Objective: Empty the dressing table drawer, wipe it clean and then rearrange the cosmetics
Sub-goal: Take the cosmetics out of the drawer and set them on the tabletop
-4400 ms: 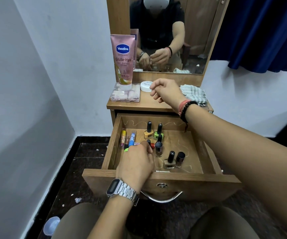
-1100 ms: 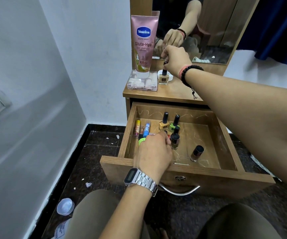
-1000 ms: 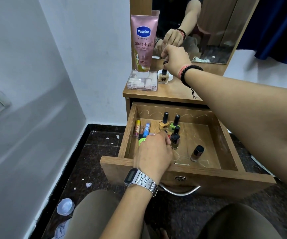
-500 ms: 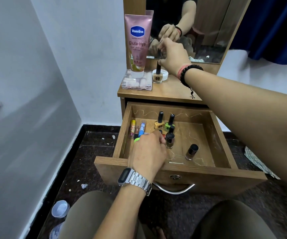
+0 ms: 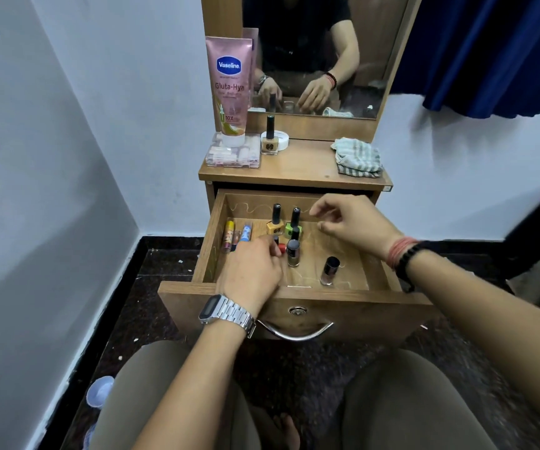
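Drawer (image 5: pixel 294 306) open, bottles (image 5: pixel 293 251) clustered mid-left, one near front edge. Left hand (image 5: pixel 252 271) over red item; fingers curled, grip hidden, cannot tell. Right hand (image 5: pixel 353 222) hovers empty, fingers loosely curled. Advice: lift bottles by caps, upright, stand on counter (image 5: pixel 301 167) beside tan bottle (image 5: pixel 270 138).
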Demonstrator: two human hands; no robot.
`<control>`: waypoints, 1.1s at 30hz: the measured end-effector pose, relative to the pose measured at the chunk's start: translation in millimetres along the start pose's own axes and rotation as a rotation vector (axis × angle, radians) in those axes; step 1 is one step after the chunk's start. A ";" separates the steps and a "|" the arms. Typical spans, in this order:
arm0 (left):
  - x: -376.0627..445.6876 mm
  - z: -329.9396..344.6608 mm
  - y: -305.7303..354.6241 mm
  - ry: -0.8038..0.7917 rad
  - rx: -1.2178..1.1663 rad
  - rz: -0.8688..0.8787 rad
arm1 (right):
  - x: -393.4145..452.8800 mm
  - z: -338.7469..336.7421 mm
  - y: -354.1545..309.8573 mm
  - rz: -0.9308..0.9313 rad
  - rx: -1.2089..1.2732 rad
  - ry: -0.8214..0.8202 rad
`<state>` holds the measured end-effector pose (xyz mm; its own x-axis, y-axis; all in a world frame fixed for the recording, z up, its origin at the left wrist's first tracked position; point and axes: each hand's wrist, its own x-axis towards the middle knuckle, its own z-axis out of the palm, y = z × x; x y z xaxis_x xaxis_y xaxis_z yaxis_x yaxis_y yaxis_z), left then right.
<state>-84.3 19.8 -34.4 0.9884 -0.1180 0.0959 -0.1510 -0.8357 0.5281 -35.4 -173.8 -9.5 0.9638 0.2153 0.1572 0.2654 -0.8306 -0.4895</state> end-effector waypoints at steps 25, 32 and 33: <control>2.1 4.7 -6.0 0.019 -0.004 0.024 | 73.2 40.9 3.9 0.083 -0.177 -0.005; 2.2 3.5 -5.6 0.014 0.004 0.032 | 68.1 22.4 4.4 -0.003 -0.163 0.134; 1.8 3.1 -4.7 0.007 0.002 0.029 | 67.5 14.5 1.6 -0.021 -0.149 0.169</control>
<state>-81.7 21.9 -39.3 0.9834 -0.1385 0.1173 -0.1797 -0.8332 0.5230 30.4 -153.1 -12.1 0.9367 0.1550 0.3139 0.2671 -0.8961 -0.3546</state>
